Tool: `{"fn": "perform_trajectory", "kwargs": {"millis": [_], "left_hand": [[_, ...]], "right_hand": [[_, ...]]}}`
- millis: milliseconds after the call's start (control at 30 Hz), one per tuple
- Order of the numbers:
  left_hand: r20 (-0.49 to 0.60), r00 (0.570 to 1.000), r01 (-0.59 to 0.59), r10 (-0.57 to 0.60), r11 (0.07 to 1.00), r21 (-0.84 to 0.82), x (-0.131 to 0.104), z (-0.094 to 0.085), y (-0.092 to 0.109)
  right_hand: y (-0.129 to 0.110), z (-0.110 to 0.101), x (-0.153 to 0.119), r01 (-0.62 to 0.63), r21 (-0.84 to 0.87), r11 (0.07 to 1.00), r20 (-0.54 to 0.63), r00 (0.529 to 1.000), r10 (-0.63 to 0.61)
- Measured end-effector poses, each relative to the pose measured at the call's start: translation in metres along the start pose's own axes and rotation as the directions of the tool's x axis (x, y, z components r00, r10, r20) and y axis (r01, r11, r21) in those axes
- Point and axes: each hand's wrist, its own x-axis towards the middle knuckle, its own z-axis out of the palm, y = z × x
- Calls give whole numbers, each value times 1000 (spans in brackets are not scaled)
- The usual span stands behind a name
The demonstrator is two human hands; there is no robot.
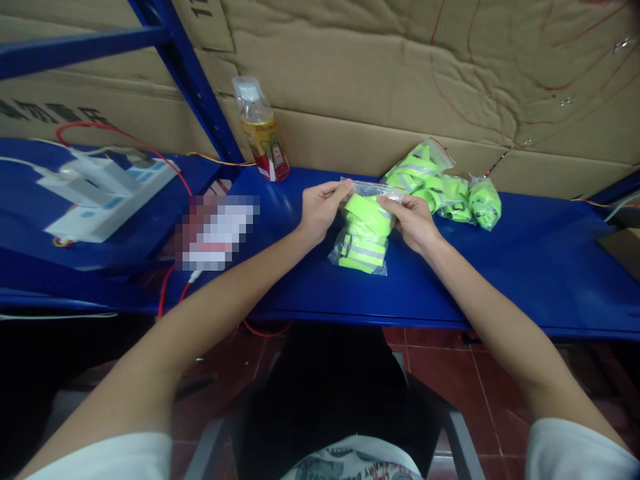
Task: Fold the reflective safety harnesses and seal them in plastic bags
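Between my hands is a clear zip bag (363, 233) with a folded neon-yellow reflective strap inside, grey stripes and a dark buckle showing through the plastic. My left hand (321, 208) pinches the bag's upper left corner by the red-lined zip edge. At the upper right, my right hand (414, 219) grips the bag with its thumb lying over the plastic. The bag's lower part hangs just over or rests on the blue tabletop (310, 287); I cannot tell which. Behind my right hand lies a pile of similar bagged neon straps (417, 175).
A drink bottle (263, 133) stands at the back against the cardboard wall (340, 100). To the left are a white power strip (113, 200) with plugs, a red cable (165, 157) and a blurred-out object (217, 233). A blue shelf post (193, 80) rises behind them.
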Motion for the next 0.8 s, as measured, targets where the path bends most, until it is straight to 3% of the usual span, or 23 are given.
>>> {"fn": "perform_trajectory", "kwargs": {"millis": [200, 467, 633, 800], "left_hand": [[-18, 988, 150, -150, 988, -38, -1, -3, 12], [-28, 996, 90, -90, 996, 3, 0, -3, 17], [-6, 991, 137, -137, 991, -1, -1, -2, 18], [120, 964, 237, -238, 971, 29, -2, -1, 11]], "right_hand": [[2, 2, -1, 3, 7, 1000, -42, 999, -3], [0, 2, 0, -83, -4, 997, -65, 994, 82], [-3, 1, 2, 11, 36, 999, -107, 994, -7], [-3, -3, 2, 77, 3, 997, -89, 993, -77]]}}
